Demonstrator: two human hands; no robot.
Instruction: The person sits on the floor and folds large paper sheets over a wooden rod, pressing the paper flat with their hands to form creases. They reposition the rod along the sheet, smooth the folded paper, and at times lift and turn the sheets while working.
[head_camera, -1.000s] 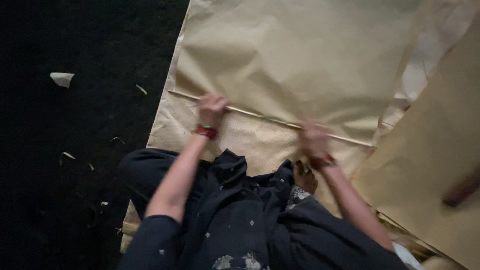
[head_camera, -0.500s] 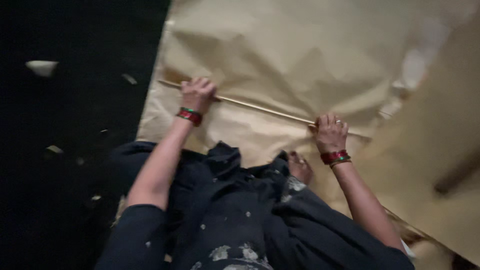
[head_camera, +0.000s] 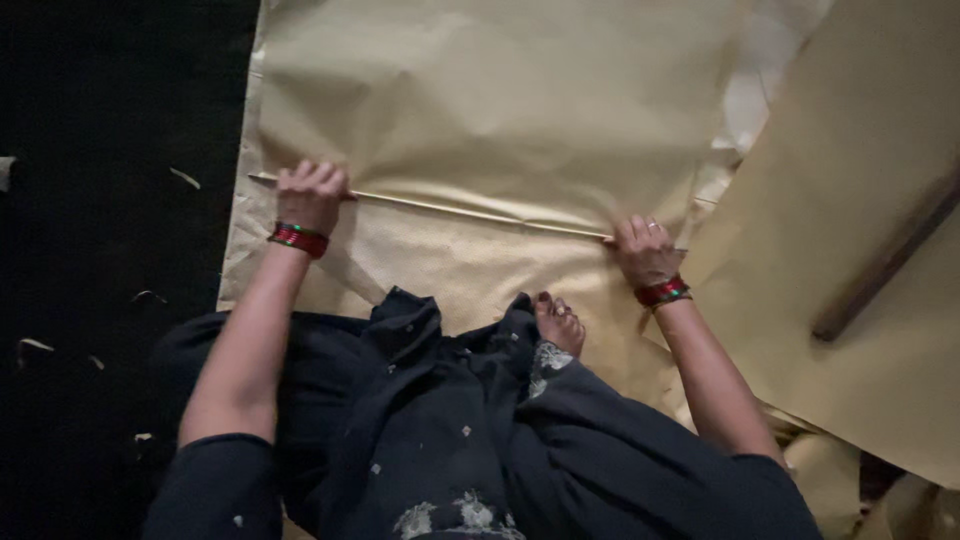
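A large sheet of tan paper (head_camera: 480, 100) lies on the floor in front of me. Across it runs a thin wooden stick (head_camera: 470, 211), with the paper folded up against it. My left hand (head_camera: 310, 195) grips the stick near its left end. My right hand (head_camera: 645, 250) presses down on the stick's right end, fingers closed over it and the paper. Both wrists wear red bangles. I sit on the paper in dark clothes, and a bare foot (head_camera: 558, 322) shows between my arms.
Another tan sheet (head_camera: 860, 200) overlaps at the right, with a dark wooden rod (head_camera: 885, 260) lying on it. To the left is a dark floor (head_camera: 110, 250) strewn with small paper scraps (head_camera: 184, 177).
My hands have spread further apart along the stick, the left toward the sheet's left edge and the right farther right. The stick now lies closer to me on the paper.
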